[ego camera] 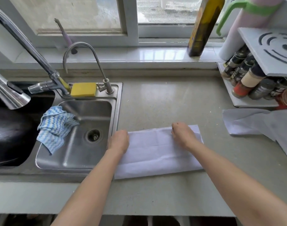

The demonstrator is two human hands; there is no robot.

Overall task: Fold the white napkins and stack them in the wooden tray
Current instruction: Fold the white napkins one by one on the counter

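A white napkin (155,149) lies folded into a wide strip on the grey counter, just right of the sink. My left hand (119,141) holds its far left corner with curled fingers. My right hand (182,133) pinches the far edge toward the right end. More white napkins (247,123) lie loose and rumpled at the right edge of the counter. No wooden tray is in view.
A steel sink (74,160) with a blue-white striped cloth (55,128) lies at left, with two taps and a yellow sponge (83,89) behind it. A spice rack (253,88) stands at back right. An oil bottle (203,28) stands on the window sill.
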